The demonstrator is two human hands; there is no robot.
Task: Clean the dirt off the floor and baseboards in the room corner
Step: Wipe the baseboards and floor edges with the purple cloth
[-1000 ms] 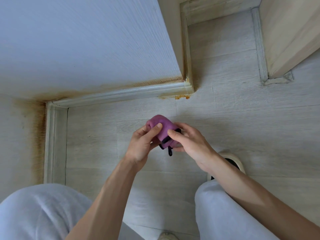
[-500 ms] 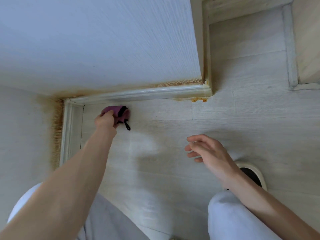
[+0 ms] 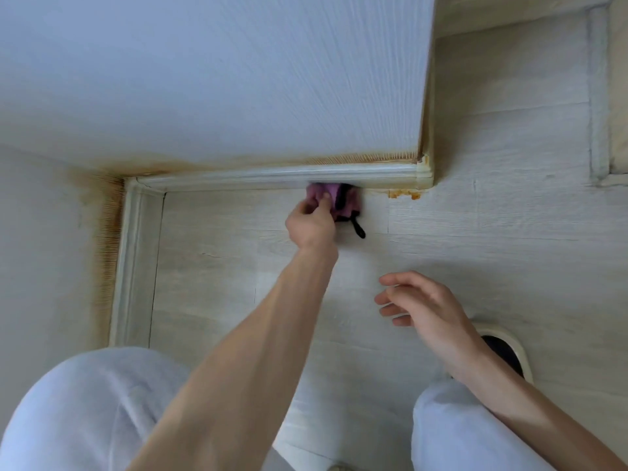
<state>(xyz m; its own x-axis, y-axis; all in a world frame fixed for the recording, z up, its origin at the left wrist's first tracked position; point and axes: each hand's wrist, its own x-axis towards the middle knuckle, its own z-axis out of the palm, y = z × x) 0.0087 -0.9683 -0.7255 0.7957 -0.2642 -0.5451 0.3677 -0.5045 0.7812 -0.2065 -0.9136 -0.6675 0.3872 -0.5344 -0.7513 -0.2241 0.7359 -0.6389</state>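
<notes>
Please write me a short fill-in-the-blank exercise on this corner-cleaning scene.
1. The left hand holds a ____ cloth.
2. The cloth touches the ____ along the back wall.
3. The right hand holds ____.
4. An orange stain lies on the floor to the cloth's ____.

Answers: purple; baseboard; nothing; right

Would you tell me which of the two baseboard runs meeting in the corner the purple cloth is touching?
The far baseboard, along the back wall. The left hand presses the purple cloth against it; the left-wall baseboard is untouched.
</notes>
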